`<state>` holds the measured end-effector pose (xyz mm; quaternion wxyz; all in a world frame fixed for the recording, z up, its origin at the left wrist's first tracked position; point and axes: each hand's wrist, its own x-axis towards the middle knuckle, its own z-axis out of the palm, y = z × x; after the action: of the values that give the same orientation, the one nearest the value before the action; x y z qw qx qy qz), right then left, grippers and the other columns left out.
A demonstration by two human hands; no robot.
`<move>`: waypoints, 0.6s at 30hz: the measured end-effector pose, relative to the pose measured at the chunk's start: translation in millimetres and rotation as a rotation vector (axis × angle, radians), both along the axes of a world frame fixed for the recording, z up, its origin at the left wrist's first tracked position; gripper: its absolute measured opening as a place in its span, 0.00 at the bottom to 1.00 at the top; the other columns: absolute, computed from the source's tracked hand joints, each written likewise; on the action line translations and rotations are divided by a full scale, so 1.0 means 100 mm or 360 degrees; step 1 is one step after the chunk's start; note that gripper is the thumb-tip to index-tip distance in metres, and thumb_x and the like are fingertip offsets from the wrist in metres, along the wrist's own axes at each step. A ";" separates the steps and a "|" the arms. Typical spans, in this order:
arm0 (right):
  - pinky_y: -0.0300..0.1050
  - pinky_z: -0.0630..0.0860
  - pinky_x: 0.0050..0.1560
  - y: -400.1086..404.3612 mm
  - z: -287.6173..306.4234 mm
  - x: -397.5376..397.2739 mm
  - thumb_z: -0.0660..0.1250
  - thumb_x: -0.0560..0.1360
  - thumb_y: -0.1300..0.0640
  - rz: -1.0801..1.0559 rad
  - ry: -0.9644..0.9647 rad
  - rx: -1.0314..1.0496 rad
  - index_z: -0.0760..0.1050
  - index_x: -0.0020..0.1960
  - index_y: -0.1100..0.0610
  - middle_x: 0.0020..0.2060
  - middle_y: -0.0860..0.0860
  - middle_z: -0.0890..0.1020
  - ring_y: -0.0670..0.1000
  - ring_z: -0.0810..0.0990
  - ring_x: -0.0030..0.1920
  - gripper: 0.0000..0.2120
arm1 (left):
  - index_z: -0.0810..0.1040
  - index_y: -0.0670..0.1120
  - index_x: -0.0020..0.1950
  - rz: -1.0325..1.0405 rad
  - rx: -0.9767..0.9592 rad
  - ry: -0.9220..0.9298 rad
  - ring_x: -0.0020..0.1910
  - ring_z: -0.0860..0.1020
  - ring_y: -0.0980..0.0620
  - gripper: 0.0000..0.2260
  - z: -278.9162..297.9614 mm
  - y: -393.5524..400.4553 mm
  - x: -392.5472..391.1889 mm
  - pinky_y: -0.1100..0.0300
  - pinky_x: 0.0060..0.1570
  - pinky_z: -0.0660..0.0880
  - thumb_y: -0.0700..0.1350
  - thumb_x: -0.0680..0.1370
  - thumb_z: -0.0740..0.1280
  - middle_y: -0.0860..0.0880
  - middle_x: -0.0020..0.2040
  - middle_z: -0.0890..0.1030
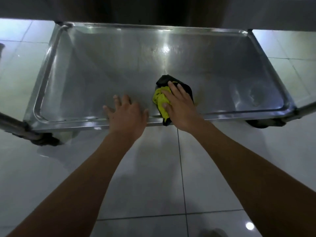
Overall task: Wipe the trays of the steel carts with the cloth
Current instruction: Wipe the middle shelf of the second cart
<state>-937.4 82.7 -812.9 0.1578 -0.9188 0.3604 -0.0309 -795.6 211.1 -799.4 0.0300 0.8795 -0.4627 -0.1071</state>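
Note:
The lowest steel tray (106, 65) of a cart fills the upper half of the head view, shiny and wet in spots near its far middle. A crumpled yellow and black cloth (161, 98) lies on the tray near its front rim, one end hanging over the rim. My right hand (179, 106) lies flat on top of the cloth with straight fingers, pressing it down. My left hand (127, 113) rests spread on the tray floor and front rim, a little left of the cloth, holding nothing.
A higher steel shelf (153, 9) of the cart overhangs the tray's far edge. Cart legs and dark wheels (44, 139) stand at the front corners, another wheel (261, 123) at the right. Glossy white floor tiles (153, 177) surround the cart.

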 end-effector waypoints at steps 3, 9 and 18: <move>0.59 0.50 0.78 0.01 0.01 0.02 0.54 0.85 0.50 0.0035 0.0076 -0.0058 0.57 0.80 0.52 0.81 0.51 0.48 0.57 0.46 0.80 0.24 | 0.74 0.43 0.67 0.0055 0.0037 0.0014 0.78 0.55 0.34 0.24 -0.01 -0.05 -0.05 0.28 0.69 0.57 0.60 0.81 0.58 0.39 0.73 0.65; 0.55 0.46 0.78 -0.08 0.12 -0.08 0.46 0.85 0.46 0.0299 0.0416 -0.0131 0.48 0.81 0.49 0.81 0.52 0.44 0.56 0.42 0.81 0.26 | 0.69 0.48 0.73 -0.0196 -0.0151 -0.0063 0.76 0.61 0.40 0.19 -0.04 0.17 -0.46 0.30 0.70 0.58 0.51 0.83 0.58 0.43 0.75 0.66; 0.59 0.50 0.78 0.08 0.07 -0.09 0.53 0.85 0.50 0.0115 0.0030 -0.0035 0.58 0.79 0.51 0.81 0.52 0.49 0.58 0.47 0.80 0.23 | 0.77 0.47 0.65 -0.0350 -0.0394 -0.0208 0.60 0.73 0.42 0.18 -0.13 0.30 -0.63 0.42 0.66 0.65 0.46 0.77 0.60 0.46 0.61 0.77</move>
<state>-946.0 90.4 -805.6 0.1453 -0.9332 0.3282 -0.0206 -858.4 241.0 -812.3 0.0959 0.8182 -0.5668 0.0056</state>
